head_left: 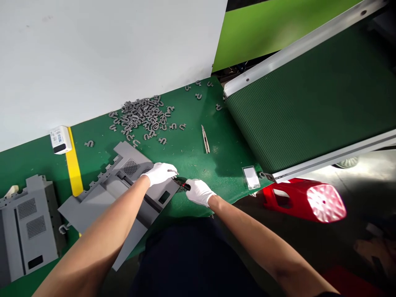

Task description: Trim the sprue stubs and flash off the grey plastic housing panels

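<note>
A grey plastic panel (pixel 119 185) with vent grilles and a notched edge lies at an angle on the green table. My left hand (pixel 161 173), in a white glove, is closed at the panel's right edge, its fingertips curled down there. White-gloved too, my right hand (pixel 199 192) wraps round a small pair of pliers (pixel 185 186) with black and red handles. The tool's tip points left to the panel's corner, just below my left fingertips. The exact contact at the tip is too small to make out.
Many small grey U-shaped clips (pixel 144 113) are heaped at the back. A utility knife (pixel 205 140) lies right of them. Another grey panel (pixel 29 231) and a white box (pixel 61 140) are at left. At right are a green conveyor (pixel 309 90), a clear card holder (pixel 251 177) and a red stool (pixel 291 198).
</note>
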Tool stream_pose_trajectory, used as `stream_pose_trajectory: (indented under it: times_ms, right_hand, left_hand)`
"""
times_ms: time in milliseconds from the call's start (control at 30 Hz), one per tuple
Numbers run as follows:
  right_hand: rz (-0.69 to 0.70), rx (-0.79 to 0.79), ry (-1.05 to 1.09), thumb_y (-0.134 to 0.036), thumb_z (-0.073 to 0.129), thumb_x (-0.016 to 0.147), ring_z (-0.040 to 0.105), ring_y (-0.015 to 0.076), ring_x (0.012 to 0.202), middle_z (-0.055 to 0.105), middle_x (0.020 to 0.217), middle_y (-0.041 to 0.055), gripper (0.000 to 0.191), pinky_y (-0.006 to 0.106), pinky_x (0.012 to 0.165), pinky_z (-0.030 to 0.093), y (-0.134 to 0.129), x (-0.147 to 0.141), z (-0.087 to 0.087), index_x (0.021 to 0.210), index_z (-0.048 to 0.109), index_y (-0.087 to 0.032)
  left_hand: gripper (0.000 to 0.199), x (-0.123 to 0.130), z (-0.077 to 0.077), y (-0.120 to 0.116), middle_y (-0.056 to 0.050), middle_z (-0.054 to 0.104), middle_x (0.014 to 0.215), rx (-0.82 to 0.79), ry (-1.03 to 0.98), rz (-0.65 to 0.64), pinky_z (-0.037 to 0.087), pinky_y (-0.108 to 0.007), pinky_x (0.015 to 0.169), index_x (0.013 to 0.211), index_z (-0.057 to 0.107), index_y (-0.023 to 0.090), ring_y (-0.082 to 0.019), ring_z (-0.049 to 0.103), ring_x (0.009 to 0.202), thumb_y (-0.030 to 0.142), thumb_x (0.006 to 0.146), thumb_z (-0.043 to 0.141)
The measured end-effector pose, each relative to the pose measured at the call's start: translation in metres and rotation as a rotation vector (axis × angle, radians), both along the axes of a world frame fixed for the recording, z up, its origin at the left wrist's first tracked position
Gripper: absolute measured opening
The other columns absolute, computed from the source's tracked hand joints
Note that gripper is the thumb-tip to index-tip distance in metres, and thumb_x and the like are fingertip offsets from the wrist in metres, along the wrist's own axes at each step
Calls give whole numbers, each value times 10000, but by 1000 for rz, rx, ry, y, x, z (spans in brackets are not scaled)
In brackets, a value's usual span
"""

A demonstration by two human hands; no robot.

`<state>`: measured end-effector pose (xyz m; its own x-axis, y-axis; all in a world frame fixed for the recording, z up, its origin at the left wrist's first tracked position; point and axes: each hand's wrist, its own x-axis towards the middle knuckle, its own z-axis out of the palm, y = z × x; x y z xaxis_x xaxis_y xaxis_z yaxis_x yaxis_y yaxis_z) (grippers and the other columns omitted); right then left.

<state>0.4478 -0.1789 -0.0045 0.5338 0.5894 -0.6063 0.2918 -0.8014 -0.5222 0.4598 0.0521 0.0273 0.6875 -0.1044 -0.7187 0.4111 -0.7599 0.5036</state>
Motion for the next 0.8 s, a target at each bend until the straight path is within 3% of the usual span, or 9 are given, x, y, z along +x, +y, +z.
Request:
stream_pose_trajectory:
  times_ms: [433, 567, 700, 800]
  right_hand:
    - [30, -36, -18, -295, 527, 913, 695, 231, 965, 758, 1086, 99, 328, 306, 789, 463, 5, 7, -5, 1179, 702, -215]
    - [2, -78, -24, -369, 502, 964, 711, 240, 934, 770, 1042, 99, 318, 321, 767, 469, 9, 5, -6, 1154, 713, -225]
    - [-20, -88, -10, -534, 457, 999, 711, 240, 926, 765, 1055, 98, 425, 319, 739, 477, 11, 4, -6, 1147, 715, -230]
    - [-20, -87, -4, -507, 465, 1002, 708, 230, 937, 756, 1092, 98, 406, 312, 752, 484, 14, 5, -6, 1176, 705, -229]
  left_hand:
    - [325, 2, 0, -1, -9, 780, 1161, -5, 15, 38, 541, -309, 882, 1060, 795, 305, -233, 702, 1032, 452, 882, 566]
    - [334, 2, -3, -1, -13, 780, 1154, 8, 15, 39, 540, -306, 860, 1061, 797, 303, -231, 700, 1014, 456, 880, 562]
    - [342, 1, -4, -1, -13, 780, 1154, 5, 1, 38, 541, -304, 849, 1061, 799, 303, -233, 701, 1004, 470, 876, 565]
    - [338, 1, -4, -1, -11, 784, 1137, 19, -6, 31, 540, -304, 845, 1049, 799, 303, -233, 700, 994, 471, 869, 567]
